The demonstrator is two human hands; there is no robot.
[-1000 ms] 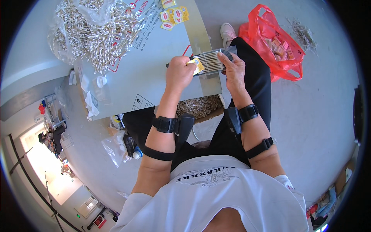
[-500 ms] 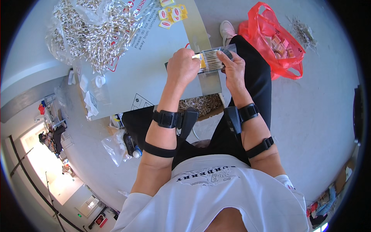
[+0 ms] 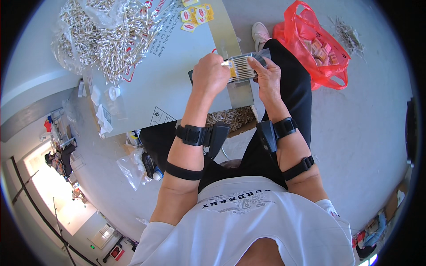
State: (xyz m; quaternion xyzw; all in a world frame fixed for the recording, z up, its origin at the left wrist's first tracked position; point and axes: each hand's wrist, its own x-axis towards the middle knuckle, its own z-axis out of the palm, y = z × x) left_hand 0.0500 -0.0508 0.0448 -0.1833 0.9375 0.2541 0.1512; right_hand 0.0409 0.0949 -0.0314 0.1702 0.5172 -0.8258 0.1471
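Observation:
Between my hands, above the table's right edge, is a clear plastic bag of cotton swabs lying side by side, with a yellow card at its left end. My left hand is closed in a fist at that end; its fingertips are hidden behind the knuckles. At the other end my right hand pinches the bag, thumb on top. A dark band or patch shows by the right thumb; I cannot make out what it is.
A heap of loose swabs in clear plastic covers the table's far left. Yellow cards lie at its far edge. A red bag of small packs stands on the floor at right. Below the table edge sits a box of swabs.
Almost nothing differs. Both hands keep their hold on the bag, and the whole view has shifted very slightly.

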